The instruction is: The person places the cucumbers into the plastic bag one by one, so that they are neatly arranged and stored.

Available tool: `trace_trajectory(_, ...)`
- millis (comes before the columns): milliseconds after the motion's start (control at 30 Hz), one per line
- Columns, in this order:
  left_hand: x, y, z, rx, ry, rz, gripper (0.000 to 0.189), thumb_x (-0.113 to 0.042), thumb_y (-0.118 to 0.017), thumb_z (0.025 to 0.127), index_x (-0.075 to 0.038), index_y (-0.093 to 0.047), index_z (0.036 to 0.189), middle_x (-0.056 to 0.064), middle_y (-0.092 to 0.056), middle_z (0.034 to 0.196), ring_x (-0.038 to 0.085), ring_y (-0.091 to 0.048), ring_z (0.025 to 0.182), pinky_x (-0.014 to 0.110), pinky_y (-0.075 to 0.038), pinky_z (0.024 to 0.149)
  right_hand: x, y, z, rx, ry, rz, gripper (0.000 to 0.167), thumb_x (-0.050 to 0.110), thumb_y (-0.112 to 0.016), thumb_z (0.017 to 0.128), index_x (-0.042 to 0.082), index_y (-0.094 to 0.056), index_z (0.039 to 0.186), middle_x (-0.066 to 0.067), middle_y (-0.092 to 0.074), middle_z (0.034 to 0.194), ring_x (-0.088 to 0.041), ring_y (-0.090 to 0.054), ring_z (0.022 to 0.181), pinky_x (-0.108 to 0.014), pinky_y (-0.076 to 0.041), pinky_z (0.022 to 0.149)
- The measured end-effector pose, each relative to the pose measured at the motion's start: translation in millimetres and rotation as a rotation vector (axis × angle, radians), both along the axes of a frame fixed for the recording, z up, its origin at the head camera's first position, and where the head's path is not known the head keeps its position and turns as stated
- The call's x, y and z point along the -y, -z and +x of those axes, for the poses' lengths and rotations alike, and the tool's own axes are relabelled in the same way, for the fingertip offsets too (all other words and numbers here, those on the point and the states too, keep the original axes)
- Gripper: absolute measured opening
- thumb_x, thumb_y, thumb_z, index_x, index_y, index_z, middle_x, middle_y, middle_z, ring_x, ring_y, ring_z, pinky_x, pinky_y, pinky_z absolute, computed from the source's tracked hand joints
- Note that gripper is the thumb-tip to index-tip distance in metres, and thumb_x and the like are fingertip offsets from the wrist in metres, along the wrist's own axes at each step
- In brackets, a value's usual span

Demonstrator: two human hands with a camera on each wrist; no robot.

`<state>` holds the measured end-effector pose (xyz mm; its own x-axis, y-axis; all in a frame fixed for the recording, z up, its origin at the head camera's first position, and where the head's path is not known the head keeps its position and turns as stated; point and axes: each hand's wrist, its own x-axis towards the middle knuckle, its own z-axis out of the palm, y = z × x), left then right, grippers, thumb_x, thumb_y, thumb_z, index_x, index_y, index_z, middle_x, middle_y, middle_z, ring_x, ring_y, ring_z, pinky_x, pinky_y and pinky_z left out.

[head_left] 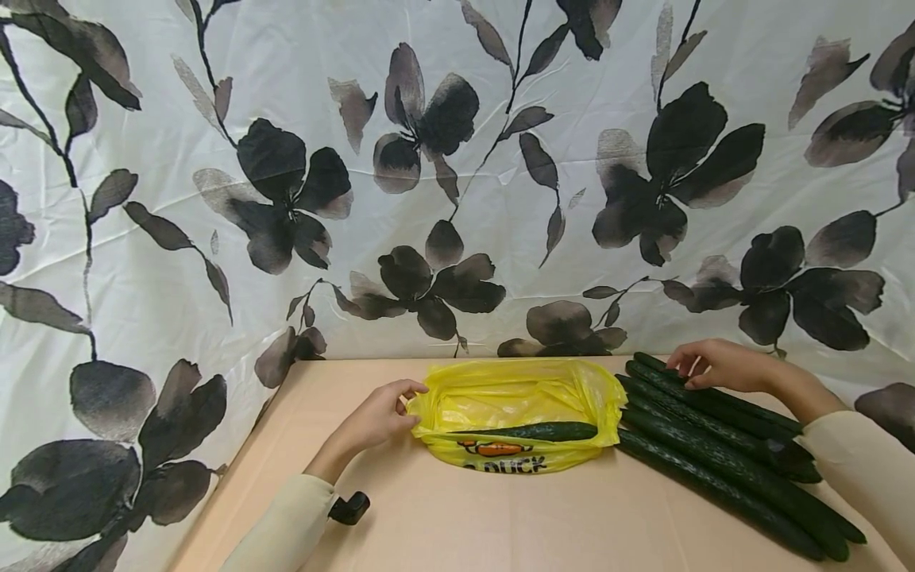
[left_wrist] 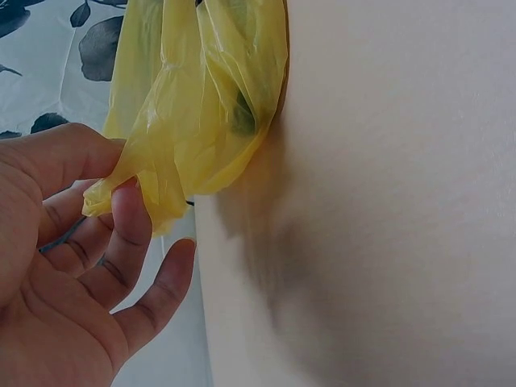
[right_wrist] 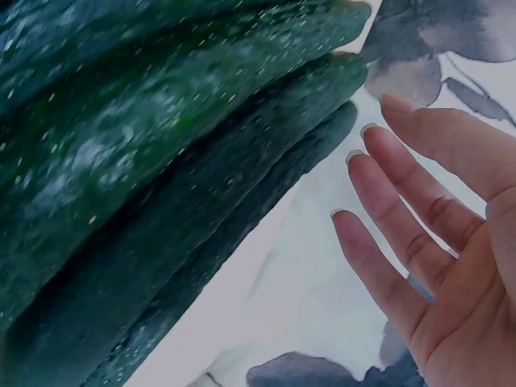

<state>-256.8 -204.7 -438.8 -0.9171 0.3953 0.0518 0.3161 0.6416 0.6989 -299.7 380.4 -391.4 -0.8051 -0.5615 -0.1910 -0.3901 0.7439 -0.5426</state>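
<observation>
A yellow plastic bag lies on its side on the table, its mouth spread wide. One cucumber is inside it, and black lettering shows on the bag's front. My left hand pinches the bag's left end between thumb and fingers; the left wrist view shows the gathered yellow plastic in that pinch. To the right of the bag lie several long dark green cucumbers side by side. My right hand is at their far ends, with its fingers extended and apart, holding nothing.
The peach-coloured table ends at a back edge just behind the bag and cucumbers. A white cloth with dark flowers hangs behind it and runs down the left side. A small black device sits at my left wrist.
</observation>
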Motion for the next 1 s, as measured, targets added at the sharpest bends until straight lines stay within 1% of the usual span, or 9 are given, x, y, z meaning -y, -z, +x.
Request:
trace_trajectory(100, -0.2, -0.1, 0.0, 0.005, -0.006, -0.008, 0.046, -0.002, -0.075, 0.085, -0.006, -0.065, 0.129, 0.013, -0.063, 0.115, 0.014, -0.053, 0.075, 0.025, -0.045, 0.065, -5.0, 3.4, -2.7, 0.024, 0.022, -0.007, 0.036, 0.009, -0.071, 0.093, -0.002, -0.062, 0.126, -0.012, -0.067, 0.110, -0.029, -0.067, 0.100, -0.028, -0.057, 0.075)
trace_trajectory(233, -1.1, -1.1, 0.3, 0.012, -0.011, -0.007, 0.046, -0.002, -0.075, 0.085, -0.006, -0.065, 0.129, 0.013, -0.063, 0.116, 0.015, -0.053, 0.076, 0.026, -0.045, 0.066, -11.3, 7.9, -6.9, 0.042, 0.049, -0.003, 0.039, 0.006, -0.070, 0.093, -0.005, -0.059, 0.129, -0.015, -0.067, 0.111, -0.029, -0.068, 0.099, -0.034, -0.058, 0.077)
trace_trajectory(367, -1.9, -2.1, 0.5, 0.015, -0.011, 0.000, 0.045, -0.001, -0.075, 0.085, -0.005, -0.065, 0.129, 0.014, -0.062, 0.115, 0.016, -0.053, 0.076, 0.026, -0.045, 0.064, -19.2, 11.7, -10.5, 0.039, 0.067, 0.009, 0.043, 0.005, -0.069, 0.093, -0.007, -0.056, 0.132, -0.018, -0.066, 0.112, -0.032, -0.069, 0.099, -0.039, -0.058, 0.078)
trace_trajectory(533, -2.2, -1.4, -0.6, 0.006, -0.011, 0.000, 0.045, -0.001, -0.076, 0.085, -0.005, -0.065, 0.128, 0.013, -0.062, 0.113, 0.016, -0.052, 0.075, 0.026, -0.044, 0.063, -29.7, 16.9, -12.8, 0.034, 0.074, 0.046, 0.045, 0.005, -0.069, 0.093, -0.009, -0.054, 0.133, -0.020, -0.066, 0.111, -0.033, -0.069, 0.097, -0.040, -0.058, 0.076)
trace_trajectory(667, -2.6, -0.7, -1.4, 0.005, -0.009, 0.000, 0.045, -0.001, -0.076, 0.085, -0.005, -0.065, 0.129, 0.013, -0.061, 0.113, 0.015, -0.052, 0.075, 0.026, -0.044, 0.063, -35.5, 20.9, -12.0, 0.061, 0.071, 0.047, 0.045, 0.003, -0.068, 0.093, -0.012, -0.052, 0.132, -0.022, -0.065, 0.111, -0.037, -0.068, 0.099, -0.041, -0.057, 0.076)
trace_trajectory(800, -3.0, -0.3, -1.6, 0.005, -0.008, 0.000, 0.046, -0.001, -0.076, 0.084, -0.005, -0.065, 0.128, 0.013, -0.061, 0.112, 0.015, -0.052, 0.075, 0.026, -0.044, 0.063, -39.4, 25.2, -11.3, 0.095, 0.086, 0.034, 0.043, 0.001, -0.066, 0.094, -0.013, -0.050, 0.132, -0.022, -0.063, 0.112, -0.038, -0.066, 0.101, -0.041, -0.057, 0.077)
trace_trajectory(1000, -4.3, -0.4, -0.9, -0.004, -0.003, -0.003, 0.046, -0.001, -0.075, 0.084, -0.004, -0.064, 0.129, 0.013, -0.062, 0.112, 0.016, -0.053, 0.076, 0.025, -0.045, 0.065, -43.6, 29.8, -11.9, 0.102, 0.099, 0.050, 0.040, -0.001, -0.062, 0.093, -0.011, -0.053, 0.131, -0.018, -0.066, 0.110, -0.038, -0.066, 0.101, -0.042, -0.057, 0.077)
